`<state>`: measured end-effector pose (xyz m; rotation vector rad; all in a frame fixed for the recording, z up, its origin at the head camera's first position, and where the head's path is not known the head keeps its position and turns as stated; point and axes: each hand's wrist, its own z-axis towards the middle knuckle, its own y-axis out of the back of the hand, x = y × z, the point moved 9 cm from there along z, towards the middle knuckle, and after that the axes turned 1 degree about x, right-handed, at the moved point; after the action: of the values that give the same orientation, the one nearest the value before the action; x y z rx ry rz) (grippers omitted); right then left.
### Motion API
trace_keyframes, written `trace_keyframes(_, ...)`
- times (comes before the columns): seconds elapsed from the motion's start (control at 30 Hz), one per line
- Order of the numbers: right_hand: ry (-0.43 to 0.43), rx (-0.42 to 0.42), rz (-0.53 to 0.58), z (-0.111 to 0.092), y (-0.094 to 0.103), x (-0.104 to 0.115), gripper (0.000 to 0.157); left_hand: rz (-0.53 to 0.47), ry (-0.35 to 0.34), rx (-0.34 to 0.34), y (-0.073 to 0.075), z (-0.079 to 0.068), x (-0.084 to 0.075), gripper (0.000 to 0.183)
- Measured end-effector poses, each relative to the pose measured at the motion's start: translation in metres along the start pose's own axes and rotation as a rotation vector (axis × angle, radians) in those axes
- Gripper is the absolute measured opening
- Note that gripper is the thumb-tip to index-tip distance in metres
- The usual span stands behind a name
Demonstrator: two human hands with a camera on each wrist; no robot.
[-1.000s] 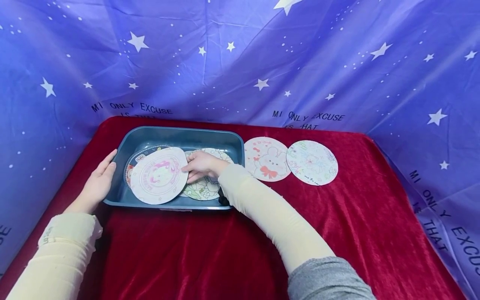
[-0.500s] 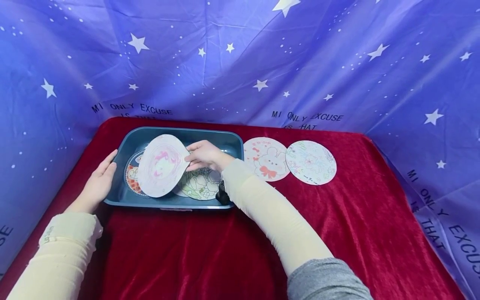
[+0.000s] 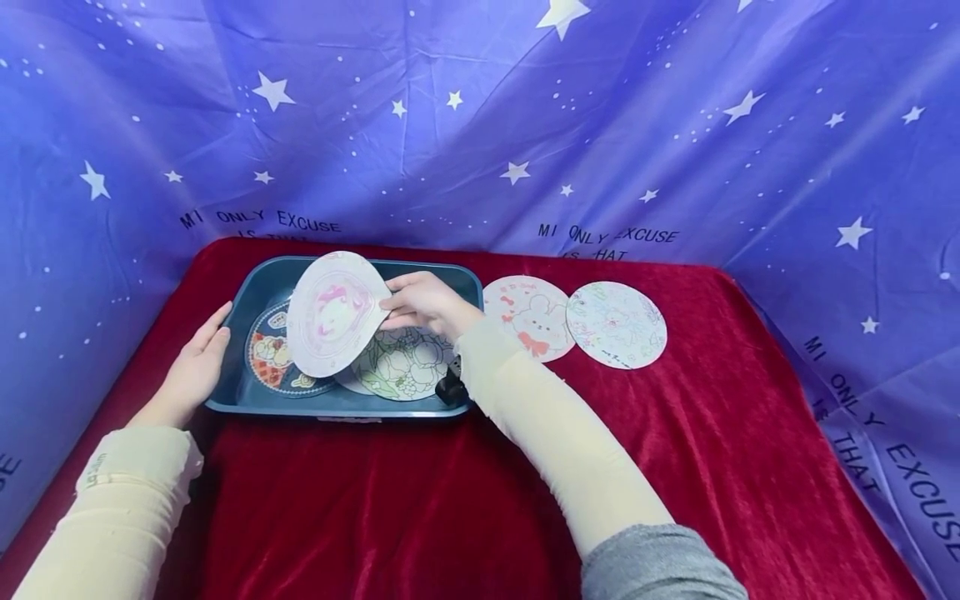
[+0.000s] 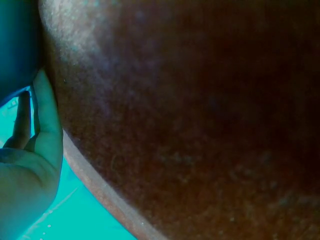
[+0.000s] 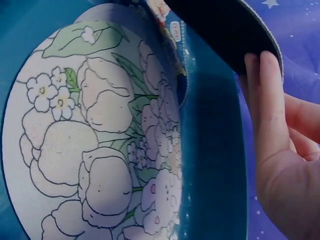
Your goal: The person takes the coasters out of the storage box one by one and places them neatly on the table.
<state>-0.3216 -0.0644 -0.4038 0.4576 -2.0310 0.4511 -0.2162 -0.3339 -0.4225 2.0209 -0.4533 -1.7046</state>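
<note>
My right hand pinches the right edge of a pale round mat with a pink print, raised and tilted over the blue tray. In the right wrist view its black underside shows, fingertips on it. A mat with flower line art lies in the tray below my right hand, overlapping another pale mat. An orange and blue mat lies at the tray's left, partly hidden by the raised one. My left hand rests against the tray's left wall, fingers straight.
Right of the tray, a rabbit mat and a mat with fine coloured drawings lie edge to edge on the red velvet cloth. A purple star-printed curtain hangs behind and at the sides.
My right hand has lifted the pink-printed mat up and slightly right, tilting it and uncovering more of the orange and blue mat. The left hand has stayed at the tray's wall.
</note>
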Motion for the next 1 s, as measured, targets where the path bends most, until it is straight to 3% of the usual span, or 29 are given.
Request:
trace_keyframes(0.33,0.024,-0.053,0.047,-0.022,0.023,0.003,0.046,0.001,-0.008,0.011,-0.006,0.002,-0.002,0.057)
trace_keyframes(1.0,0.086,-0.08,0.17,-0.046,0.04,0.0,0.043,0.016,0.026,0.012,0.0,-0.001,0.002,0.057)
